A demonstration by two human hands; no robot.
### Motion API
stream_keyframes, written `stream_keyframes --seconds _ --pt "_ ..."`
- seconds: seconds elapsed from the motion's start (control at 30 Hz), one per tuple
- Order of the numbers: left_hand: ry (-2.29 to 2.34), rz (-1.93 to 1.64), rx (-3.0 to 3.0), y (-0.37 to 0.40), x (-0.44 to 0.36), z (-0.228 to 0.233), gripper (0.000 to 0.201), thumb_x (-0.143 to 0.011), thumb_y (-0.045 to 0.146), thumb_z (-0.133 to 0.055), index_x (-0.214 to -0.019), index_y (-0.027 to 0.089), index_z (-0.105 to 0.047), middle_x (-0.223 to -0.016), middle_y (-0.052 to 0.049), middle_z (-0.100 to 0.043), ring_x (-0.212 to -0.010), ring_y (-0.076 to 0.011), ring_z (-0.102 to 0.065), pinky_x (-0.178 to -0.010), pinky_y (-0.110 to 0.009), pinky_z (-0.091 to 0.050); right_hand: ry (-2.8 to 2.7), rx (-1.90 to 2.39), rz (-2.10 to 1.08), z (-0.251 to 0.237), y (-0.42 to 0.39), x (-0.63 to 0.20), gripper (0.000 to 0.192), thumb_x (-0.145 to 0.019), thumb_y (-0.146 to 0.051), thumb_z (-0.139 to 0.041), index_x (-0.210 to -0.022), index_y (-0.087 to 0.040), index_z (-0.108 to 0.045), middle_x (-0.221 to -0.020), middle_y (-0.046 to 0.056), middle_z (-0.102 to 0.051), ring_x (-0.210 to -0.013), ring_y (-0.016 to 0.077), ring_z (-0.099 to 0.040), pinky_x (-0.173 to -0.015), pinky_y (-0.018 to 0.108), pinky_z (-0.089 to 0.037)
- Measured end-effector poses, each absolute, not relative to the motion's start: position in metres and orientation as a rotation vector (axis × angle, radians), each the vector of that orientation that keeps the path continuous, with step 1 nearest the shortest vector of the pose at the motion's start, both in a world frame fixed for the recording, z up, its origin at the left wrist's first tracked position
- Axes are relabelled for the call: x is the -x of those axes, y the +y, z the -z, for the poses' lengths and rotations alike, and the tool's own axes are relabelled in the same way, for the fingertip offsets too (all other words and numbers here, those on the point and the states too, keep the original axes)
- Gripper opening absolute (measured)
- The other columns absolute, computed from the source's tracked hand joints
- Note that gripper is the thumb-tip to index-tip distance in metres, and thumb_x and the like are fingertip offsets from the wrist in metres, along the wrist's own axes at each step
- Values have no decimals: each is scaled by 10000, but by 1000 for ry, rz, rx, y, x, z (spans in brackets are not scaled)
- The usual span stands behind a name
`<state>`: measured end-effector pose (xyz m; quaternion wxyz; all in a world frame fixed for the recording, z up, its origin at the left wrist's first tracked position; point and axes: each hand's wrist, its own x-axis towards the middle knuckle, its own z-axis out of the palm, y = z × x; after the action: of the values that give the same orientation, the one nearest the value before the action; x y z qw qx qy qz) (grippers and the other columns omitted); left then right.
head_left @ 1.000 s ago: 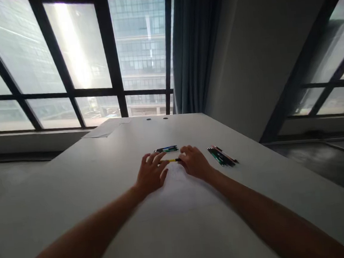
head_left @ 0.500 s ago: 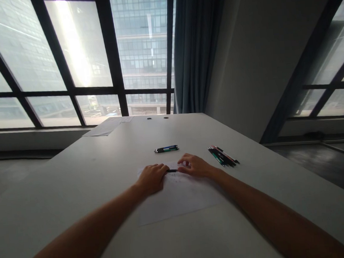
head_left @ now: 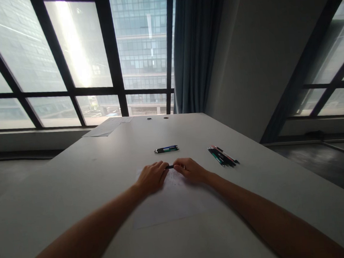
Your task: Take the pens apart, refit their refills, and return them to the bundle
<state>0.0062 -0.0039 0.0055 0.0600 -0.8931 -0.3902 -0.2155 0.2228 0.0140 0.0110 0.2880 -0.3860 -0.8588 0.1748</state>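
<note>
At the centre of the frame, both hands meet over a thin white sheet of paper (head_left: 168, 201) that lies flat on the large pale grey table (head_left: 75, 184). The left hand (head_left: 151, 177) is curled into a loose fist, its fingers closed round one end of a short dark pen (head_left: 170, 167), while the right hand (head_left: 190, 170) is curled the same way and pinches the other end; only a small dark stretch of the barrel shows between the two sets of fingertips. Held level and from both ends like this, just above the far edge of the paper, the pen looks set for a pull or a push along its length, as for a cap or barrel, though the fingers hide which part each hand has. Both forearms stretch in from the bottom corners of the frame and rest low over the tabletop, which steadies the grip. Just beyond the hands, a little above centre, lies a small bunch of green, blue and black pens (head_left: 166, 149), side by side and apart from the paper. To the right of centre a larger bundle of dark, green and red pens (head_left: 223, 156) lies slanted, within easy reach of the right hand. At the far left edge of the table rest further pale sheets of paper (head_left: 106, 127), below the tall dark-framed windows (head_left: 109, 58).
</note>
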Motion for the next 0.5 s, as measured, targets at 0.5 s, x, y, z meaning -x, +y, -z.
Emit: stream_keyframes --seconds 0.5 --pt "-1313 432 2627 -6 -6 -4 292 -1008 359 -336 -1051 212 -585 -947 -39 -709 -792 -208 -683 -630 -289 -461 -2310 888 -263 -6 7 -215 461 -994 -401 -394 -673 -159 -617 -638 46 -623 -554 133 -525 -587 257 -381"
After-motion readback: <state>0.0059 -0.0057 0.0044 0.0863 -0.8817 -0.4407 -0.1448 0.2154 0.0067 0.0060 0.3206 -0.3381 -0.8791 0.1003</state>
